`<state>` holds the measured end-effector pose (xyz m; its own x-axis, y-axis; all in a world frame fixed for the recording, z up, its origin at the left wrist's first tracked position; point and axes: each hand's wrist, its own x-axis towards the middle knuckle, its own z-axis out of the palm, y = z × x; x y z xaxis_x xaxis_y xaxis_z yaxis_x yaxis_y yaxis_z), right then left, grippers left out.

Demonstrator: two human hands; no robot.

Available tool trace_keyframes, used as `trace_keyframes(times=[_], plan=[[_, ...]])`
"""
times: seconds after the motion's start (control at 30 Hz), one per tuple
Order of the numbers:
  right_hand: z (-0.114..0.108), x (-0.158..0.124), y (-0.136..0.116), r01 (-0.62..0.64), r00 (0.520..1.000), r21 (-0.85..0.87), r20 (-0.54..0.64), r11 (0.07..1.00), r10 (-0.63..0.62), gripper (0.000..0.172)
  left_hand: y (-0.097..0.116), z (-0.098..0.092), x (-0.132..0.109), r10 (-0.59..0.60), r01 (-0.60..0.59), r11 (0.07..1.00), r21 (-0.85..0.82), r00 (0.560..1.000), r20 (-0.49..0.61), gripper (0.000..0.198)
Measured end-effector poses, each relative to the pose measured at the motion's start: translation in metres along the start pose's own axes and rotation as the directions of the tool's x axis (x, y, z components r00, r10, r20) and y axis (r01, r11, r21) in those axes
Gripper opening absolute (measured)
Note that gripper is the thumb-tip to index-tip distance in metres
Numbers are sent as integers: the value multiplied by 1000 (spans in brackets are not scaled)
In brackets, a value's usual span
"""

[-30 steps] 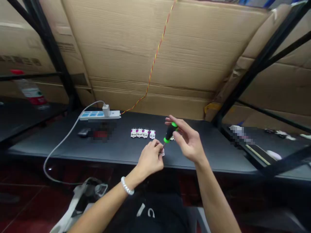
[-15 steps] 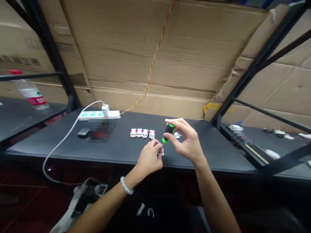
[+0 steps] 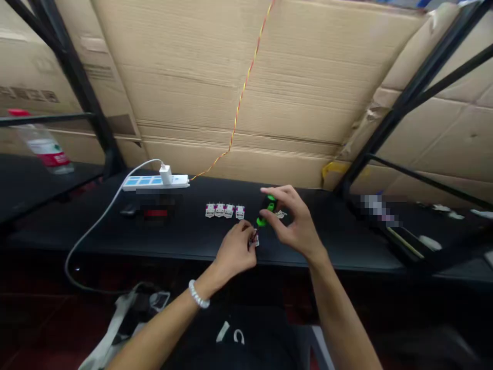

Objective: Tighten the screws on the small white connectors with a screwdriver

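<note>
My right hand [image 3: 295,221] grips a black and green screwdriver [image 3: 269,205] by its handle, thumb on one side and fingers on the other. Its shaft slants down to the left, toward a small white and purple part [image 3: 256,239]. That part is pinched in my left hand [image 3: 238,245], whose fingers partly cover it. The screwdriver's tip is hidden by those fingers, so I cannot tell whether it touches. Beyond my left hand several similar white and purple parts [image 3: 220,210] lie in a row. More small white pieces [image 3: 281,214] sit partly behind my right hand.
A white power strip [image 3: 148,182] with a plugged-in charger [image 3: 165,174] lies at the back left; its white cable [image 3: 96,218] hangs over the table's front edge. A twisted red and yellow wire [image 3: 242,97] runs up the cardboard wall. A plastic bottle [image 3: 52,151] stands far left.
The screwdriver's handle has turned a little between my right fingers, showing a different green patch. My left hand keeps its hold on the small part. The view has shifted slightly.
</note>
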<state>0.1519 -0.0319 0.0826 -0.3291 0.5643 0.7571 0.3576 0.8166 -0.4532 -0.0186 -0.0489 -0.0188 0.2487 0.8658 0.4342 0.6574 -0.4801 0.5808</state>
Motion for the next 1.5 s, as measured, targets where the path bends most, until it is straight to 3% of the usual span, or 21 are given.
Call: trace_keyframes(times=[0.23, 0.4, 0.53, 0.6, 0.73, 0.87, 0.93, 1.07, 1.23, 1.37, 1.5], plan=[[1, -4, 4, -67, 997, 191, 42, 979, 60, 41, 2, 0, 0, -14, 14, 1000, 20, 1000, 14, 16], [2, -2, 2, -33, 999, 69, -40, 997, 36, 40, 1, 0, 0, -18, 18, 999, 34, 1000, 8, 17], [3, -3, 3, -47, 998, 151, 38, 987, 42, 50, 0, 1, 0, -4, 3, 999, 37, 1000, 13, 17], [4, -3, 4, -50, 999, 172, 21, 984, 47, 48, 0, 2, -1, 0, 0, 999, 42, 1000, 11, 17], [4, -2, 4, -10, 998, 21, -61, 1000, 12, 43, 0, 4, -1, 7, -7, 998, 64, 1000, 3, 16], [3, -3, 5, -26, 1000, 159, 20, 987, 24, 46, 0, 4, -1, 8, -9, 998, 64, 1000, 9, 16], [3, -2, 5, -29, 1000, 182, 3, 983, 29, 42, 0, 4, -1, 5, -5, 998, 66, 1000, 10, 16], [2, -1, 2, 12, 997, 25, -75, 1000, -10, 38, 1, 4, -1, -1, 0, 997, 71, 1000, 2, 17], [1, -1, 1, -17, 1000, 173, 27, 985, 13, 44, 2, 3, -2, -3, 3, 997, 77, 1000, 9, 16], [1, 1, 1, 9, 998, 35, -59, 999, -7, 35, 2, 4, -2, -2, 2, 997, 83, 1000, 3, 17], [0, 1, 0, -5, 1000, 102, 30, 995, 2, 44, 2, 4, -2, -1, 0, 997, 80, 1000, 8, 18]])
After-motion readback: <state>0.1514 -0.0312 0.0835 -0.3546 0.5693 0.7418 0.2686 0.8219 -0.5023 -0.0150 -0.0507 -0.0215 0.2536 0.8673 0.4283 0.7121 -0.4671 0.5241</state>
